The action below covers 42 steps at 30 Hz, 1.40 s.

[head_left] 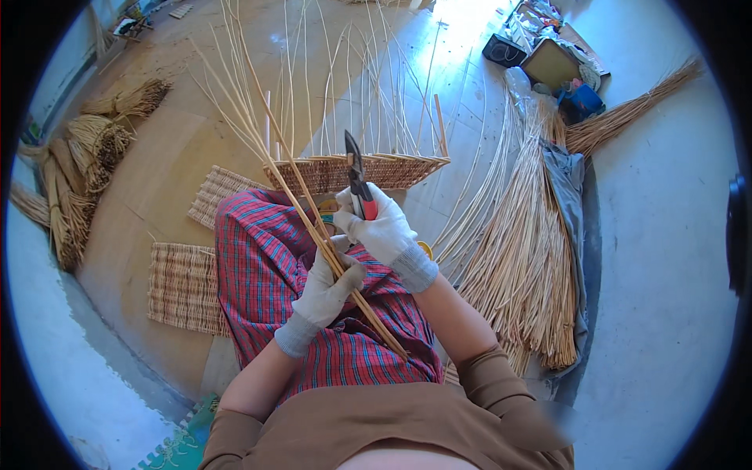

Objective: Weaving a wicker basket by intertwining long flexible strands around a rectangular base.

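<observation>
Both my hands wear white knit gloves. My left hand (325,288) is closed round a few long tan wicker rods (305,207), which slant from my lap up to the far left and fan out at their thin tips. In my right hand (381,227) is a pair of pruning shears (357,174) with dark blades pointing up and a red and grey handle; the hand sits just right of the rods. Beyond my hands stands a partly woven wicker basket panel (376,174), with upright stakes rising from it.
A large bundle of loose rods (521,266) lies on grey cloth at my right. Woven mats (182,283) lie left of my checked cloth-covered legs. Tied bundles (94,149) line the left wall. A black speaker box (504,51) and assorted clutter stand at the far right.
</observation>
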Each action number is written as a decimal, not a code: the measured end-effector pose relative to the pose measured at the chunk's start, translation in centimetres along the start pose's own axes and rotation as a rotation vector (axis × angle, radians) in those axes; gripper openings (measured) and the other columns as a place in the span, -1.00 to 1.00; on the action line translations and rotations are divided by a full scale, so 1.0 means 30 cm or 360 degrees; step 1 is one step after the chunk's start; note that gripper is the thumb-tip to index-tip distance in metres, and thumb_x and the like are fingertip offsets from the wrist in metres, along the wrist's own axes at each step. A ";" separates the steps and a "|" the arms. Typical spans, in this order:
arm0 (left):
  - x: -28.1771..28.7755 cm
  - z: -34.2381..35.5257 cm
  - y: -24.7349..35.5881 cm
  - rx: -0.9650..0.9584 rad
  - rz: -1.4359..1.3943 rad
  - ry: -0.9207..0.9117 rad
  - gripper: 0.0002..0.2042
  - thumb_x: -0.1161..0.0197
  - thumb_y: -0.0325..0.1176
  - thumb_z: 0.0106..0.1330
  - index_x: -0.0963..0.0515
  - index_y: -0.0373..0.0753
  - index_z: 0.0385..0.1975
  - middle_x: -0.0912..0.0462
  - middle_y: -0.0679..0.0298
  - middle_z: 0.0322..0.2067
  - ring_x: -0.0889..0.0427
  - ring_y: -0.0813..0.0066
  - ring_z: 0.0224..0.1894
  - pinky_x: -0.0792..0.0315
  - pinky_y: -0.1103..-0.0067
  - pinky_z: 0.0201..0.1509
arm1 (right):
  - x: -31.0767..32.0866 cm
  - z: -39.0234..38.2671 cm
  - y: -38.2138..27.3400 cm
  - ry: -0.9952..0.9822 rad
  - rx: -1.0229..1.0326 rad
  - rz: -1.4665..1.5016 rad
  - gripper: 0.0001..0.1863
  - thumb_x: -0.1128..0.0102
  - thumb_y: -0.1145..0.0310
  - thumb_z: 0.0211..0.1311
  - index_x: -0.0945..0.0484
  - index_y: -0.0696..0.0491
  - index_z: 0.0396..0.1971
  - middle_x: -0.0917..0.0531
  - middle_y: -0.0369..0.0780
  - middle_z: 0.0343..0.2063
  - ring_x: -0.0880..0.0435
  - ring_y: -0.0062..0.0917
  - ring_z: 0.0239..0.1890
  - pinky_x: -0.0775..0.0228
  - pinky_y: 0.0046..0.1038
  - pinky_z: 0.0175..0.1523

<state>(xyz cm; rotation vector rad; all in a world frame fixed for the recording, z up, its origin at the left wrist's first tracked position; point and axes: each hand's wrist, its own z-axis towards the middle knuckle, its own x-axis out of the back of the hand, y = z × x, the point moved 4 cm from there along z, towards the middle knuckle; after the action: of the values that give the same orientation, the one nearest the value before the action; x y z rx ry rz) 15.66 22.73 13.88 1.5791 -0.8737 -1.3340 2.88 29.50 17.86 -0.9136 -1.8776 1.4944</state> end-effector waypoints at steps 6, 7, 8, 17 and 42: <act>0.007 0.019 -0.058 0.0003 0.0100 0.0104 -0.38 -0.10 -0.58 0.36 0.02 -0.18 0.37 -0.50 0.28 -0.19 -0.53 0.59 -0.24 -0.47 0.60 -0.15 | -0.080 -0.042 -0.088 0.0042 0.0497 -0.0777 -0.53 -0.48 0.23 0.02 -0.48 0.05 -0.10 -0.69 -0.10 -0.35 -0.71 -0.17 -0.24 -0.54 -0.25 -0.15; -0.001 0.023 -0.060 -0.0127 0.0097 0.0072 -0.33 -0.11 -0.60 0.34 0.06 -0.18 0.40 -0.49 0.26 -0.11 -0.54 0.58 -0.16 -0.48 0.60 -0.08 | -0.092 -0.049 -0.097 0.0111 0.0506 -0.1061 -0.53 -0.47 0.23 -0.01 -0.48 0.03 -0.11 -0.67 -0.03 -0.31 -0.65 -0.04 -0.19 -0.52 -0.18 -0.12; 0.004 0.030 -0.046 -0.0387 0.0575 0.0140 -0.26 -0.14 -0.61 0.31 0.10 -0.16 0.42 -0.43 0.23 0.01 -0.50 0.57 -0.02 -0.46 0.60 0.02 | -0.100 -0.050 -0.105 0.0105 0.0524 -0.1062 -0.53 -0.47 0.23 -0.01 -0.48 0.03 -0.11 -0.67 -0.03 -0.31 -0.65 -0.04 -0.19 -0.52 -0.18 -0.12; 0.011 0.029 -0.052 0.0235 -0.0260 -0.0076 -0.32 -0.21 -0.57 0.29 -0.05 -0.12 0.37 -0.47 0.27 -0.09 -0.59 0.54 -0.13 -0.55 0.65 -0.19 | -0.034 0.013 -0.008 -0.0172 0.0078 -0.0480 -0.69 -0.41 0.42 0.08 -0.55 0.11 -0.16 -0.65 -0.32 -0.37 -0.62 -0.64 -0.27 -0.50 -0.48 -0.10; 0.155 0.054 -0.162 0.0417 -0.0931 0.0374 -0.57 -0.02 -0.67 0.21 -0.40 -0.33 0.12 -0.64 0.17 -0.17 -0.66 0.44 -0.26 -0.60 0.60 -0.17 | 0.071 -0.166 0.112 -0.0706 -0.0255 -0.0063 -0.70 -0.41 0.35 0.12 -0.55 0.10 -0.19 -0.61 -0.34 -0.44 -0.55 -0.74 -0.47 -0.40 -0.62 -0.38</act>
<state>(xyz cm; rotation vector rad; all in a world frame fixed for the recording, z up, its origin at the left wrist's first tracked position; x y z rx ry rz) 14.81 20.06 7.55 2.2622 -0.4650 -1.4177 6.01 34.60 15.68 -0.6416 -2.3432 1.6403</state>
